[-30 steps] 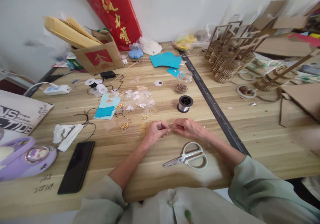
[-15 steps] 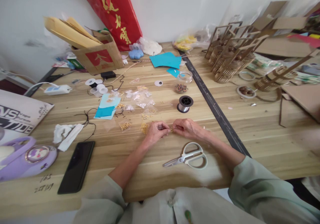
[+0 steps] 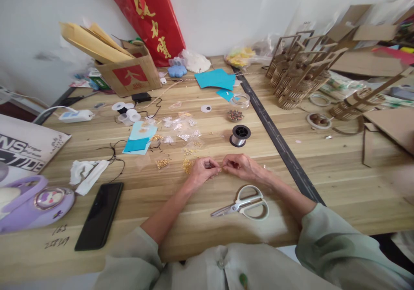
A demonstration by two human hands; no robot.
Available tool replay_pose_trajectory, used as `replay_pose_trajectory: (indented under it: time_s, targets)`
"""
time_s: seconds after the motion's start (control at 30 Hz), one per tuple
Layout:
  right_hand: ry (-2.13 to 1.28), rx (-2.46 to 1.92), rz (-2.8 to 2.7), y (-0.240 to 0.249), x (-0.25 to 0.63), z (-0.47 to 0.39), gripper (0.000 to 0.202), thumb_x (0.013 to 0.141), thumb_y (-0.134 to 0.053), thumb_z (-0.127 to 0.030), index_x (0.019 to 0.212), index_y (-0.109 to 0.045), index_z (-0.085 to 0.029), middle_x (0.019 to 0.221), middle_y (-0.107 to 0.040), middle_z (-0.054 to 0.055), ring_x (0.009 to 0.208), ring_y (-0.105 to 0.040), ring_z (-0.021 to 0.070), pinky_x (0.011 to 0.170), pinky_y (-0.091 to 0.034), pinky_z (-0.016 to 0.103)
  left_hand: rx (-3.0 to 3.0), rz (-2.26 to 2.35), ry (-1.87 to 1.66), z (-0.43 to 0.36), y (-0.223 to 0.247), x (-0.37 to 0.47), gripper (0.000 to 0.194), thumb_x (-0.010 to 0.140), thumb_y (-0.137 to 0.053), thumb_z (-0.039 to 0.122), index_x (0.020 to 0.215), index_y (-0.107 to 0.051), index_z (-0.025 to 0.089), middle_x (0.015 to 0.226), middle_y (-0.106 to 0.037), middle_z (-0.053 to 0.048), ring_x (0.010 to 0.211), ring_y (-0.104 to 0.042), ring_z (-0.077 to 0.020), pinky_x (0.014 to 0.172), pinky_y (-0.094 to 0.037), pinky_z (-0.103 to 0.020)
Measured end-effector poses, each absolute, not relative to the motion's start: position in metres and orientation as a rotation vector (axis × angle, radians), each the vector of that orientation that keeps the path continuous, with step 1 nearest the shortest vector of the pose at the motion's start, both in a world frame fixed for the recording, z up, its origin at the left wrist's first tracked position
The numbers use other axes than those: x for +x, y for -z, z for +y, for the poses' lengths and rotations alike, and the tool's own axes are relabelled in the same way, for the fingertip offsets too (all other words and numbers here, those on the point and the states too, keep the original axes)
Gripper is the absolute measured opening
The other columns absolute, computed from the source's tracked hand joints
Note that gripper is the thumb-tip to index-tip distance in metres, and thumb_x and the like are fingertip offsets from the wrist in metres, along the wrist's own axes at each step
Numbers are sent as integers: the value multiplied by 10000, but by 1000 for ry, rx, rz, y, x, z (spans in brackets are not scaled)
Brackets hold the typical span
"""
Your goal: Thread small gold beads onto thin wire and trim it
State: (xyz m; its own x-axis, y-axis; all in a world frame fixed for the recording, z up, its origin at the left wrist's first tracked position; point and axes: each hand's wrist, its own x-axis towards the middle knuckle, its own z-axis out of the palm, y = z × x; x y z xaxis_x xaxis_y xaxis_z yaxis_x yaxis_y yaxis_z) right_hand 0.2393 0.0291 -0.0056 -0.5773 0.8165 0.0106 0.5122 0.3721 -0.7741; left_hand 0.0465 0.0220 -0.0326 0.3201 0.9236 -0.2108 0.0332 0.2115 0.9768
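My left hand (image 3: pixel 203 170) and my right hand (image 3: pixel 239 166) meet fingertip to fingertip over the wooden table (image 3: pixel 181 221). Each is closed in a pinch on something tiny; a speck of gold shows between them, too small to name. Right beside my left hand lies a pile of gold beads (image 3: pixel 186 165), and a further heap of gold beads (image 3: pixel 162 164) rests on clear plastic to its left. Scissors with pale handles (image 3: pixel 249 203) lie below my right hand, blades pointing left. Behind that hand stands a black spool of thin clear line or wire (image 3: pixel 239 136).
Small bags of silver pieces (image 3: pixel 181 128), blue cards (image 3: pixel 139 141) and a dish of mixed beads (image 3: pixel 235 115) lie farther back. A phone (image 3: pixel 99 216) and a purple object (image 3: pixel 35 203) are at left. Small bamboo baskets (image 3: pixel 291 83) stand at back right, beyond a black strip (image 3: pixel 278 139).
The fingertips of both hands have drawn slightly closer together, and the gold bit between them shows less. The view has shifted a little; the table items stay in place.
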Motion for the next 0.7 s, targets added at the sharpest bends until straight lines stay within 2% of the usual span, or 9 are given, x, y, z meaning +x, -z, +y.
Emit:
replay_pose_trajectory:
  time_s: [0.17,0.37,0.53,0.7]
  targets:
    - [-1306,-1159,-1910,9,245,35,293,853,-525,-413,890,-632,-142,710,-623,19,576,-522,107,527,-385,217,1123,1046,-880,22,33,46,224,580,-762,254,655,-608,110,535,-576,17,444,-484,-61,431,-401,-189]
    - [-1314,-1201,-1648,-2,254,41,373,838,-539,-497,864,-660,-145,583,-589,8,505,-530,102,495,-411,218,1118,1080,-908,21,30,46,198,593,-752,239,647,-603,119,541,-571,26,433,-483,-57,429,-400,-188]
    - [-1312,-1189,-1499,-9,264,45,344,827,-563,-489,829,-660,-159,734,-648,38,555,-551,97,489,-427,207,1121,1072,-926,22,32,47,185,601,-740,227,645,-595,120,525,-559,33,427,-476,-56,425,-398,-187]
    - [-1353,-1091,-1268,-9,270,48,323,801,-588,-470,710,-598,-160,1004,-666,85,602,-555,96,481,-426,206,1116,1066,-928,22,32,47,186,596,-736,229,641,-589,123,519,-553,36,427,-473,-57,419,-396,-185]
